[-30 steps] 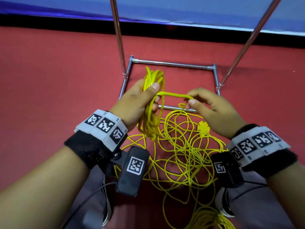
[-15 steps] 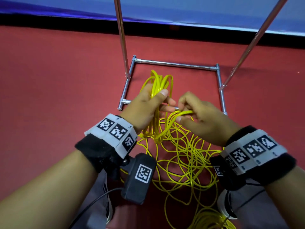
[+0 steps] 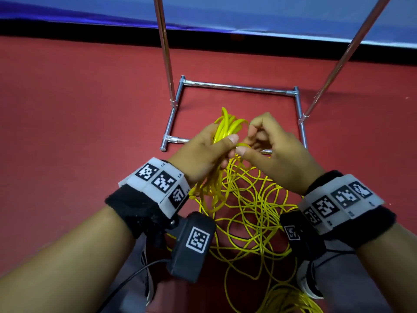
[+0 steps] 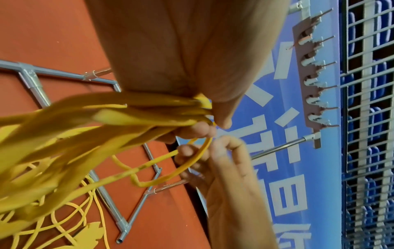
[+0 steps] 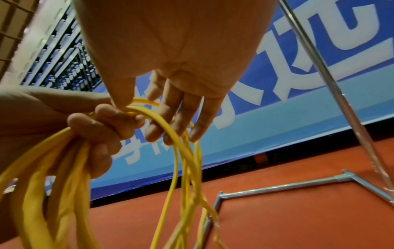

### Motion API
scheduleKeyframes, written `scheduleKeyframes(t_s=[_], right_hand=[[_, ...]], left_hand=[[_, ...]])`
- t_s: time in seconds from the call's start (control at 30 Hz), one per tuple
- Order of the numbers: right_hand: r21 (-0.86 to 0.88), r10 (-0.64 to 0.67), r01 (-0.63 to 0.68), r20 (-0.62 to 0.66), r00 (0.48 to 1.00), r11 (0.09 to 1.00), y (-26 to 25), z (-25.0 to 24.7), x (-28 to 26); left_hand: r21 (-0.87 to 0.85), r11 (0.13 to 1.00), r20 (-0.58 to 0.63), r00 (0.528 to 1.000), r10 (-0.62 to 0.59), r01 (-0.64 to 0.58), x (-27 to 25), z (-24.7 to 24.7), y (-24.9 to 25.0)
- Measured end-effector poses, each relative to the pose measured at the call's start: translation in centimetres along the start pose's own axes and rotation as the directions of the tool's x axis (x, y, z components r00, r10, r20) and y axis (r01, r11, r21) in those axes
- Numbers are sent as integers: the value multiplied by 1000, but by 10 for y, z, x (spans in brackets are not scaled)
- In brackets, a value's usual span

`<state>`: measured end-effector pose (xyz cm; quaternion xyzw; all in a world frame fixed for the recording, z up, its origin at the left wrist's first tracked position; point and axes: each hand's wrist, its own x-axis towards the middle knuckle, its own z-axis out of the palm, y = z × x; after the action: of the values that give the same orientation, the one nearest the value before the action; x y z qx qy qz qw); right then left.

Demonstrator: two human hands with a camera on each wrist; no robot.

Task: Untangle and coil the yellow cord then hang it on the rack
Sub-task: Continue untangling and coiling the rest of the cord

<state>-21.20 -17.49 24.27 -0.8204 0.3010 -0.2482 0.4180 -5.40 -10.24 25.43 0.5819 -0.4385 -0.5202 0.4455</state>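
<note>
Item: yellow cord (image 3: pixel 228 129), coiling. Your left hand (image 3: pixel 203 152) fingers clamp the bundle above the rack base (image 3: pixel 239 87); right hand (image 3: pixel 277 152) fingers pinch one loop. Lay it flat beside the bundle, untwisted.

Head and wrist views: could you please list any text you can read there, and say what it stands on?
No text can be quoted with confidence.
Blue banner: large white characters, cropped by the frame, not readable as words.
Wrist bands: square black-and-white code patterns; the tiny lettering beside them is too small to read.
Wrist camera: code pattern only.
Yellow cord: dark printed marks, blurred.
</note>
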Motion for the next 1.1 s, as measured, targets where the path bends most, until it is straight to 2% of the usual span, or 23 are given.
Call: scheduleKeyframes(t_s=[0.1,0.2,0.33,0.43,0.6,0.77,0.9,1.0,1.1], right_hand=[[-112,177,-164,124,976,980,21,-7,-4],[-197,265,-225,205,942,954,33,-9,-10],[-164,213,-183,188,959,969,29,-11,-10],[-124,233,-213,173,957,969,30,-13,-10],[-213,162,-141,84,983,967,33,-19,-10],[-101,153,-153,-14,988,983,32,-19,-5],[-210,63,-74,-57,996,975,30,-19,-1],[-344,-12,-1,-36,999,939,27,-16,-1],[-328,-88,49,-105,991,943,24,-17,1]], left_hand=[[-75,997,-30,999,23,-25,3,-7,3],[-120,992,-70,997,17,-25,3,-13,6],[-88,996,-72,997,15,-21,3,-16,5],[-111,994,-72,997,-32,24,3,-15,3],[-194,977,-18,995,-96,90,2,-13,4],[-240,961,41,991,-128,134,2,-8,4],[-284,945,85,986,-143,162,4,-6,5],[-208,967,93,987,-131,148,3,-2,2],[-117,979,108,982,-154,166,2,1,0]])
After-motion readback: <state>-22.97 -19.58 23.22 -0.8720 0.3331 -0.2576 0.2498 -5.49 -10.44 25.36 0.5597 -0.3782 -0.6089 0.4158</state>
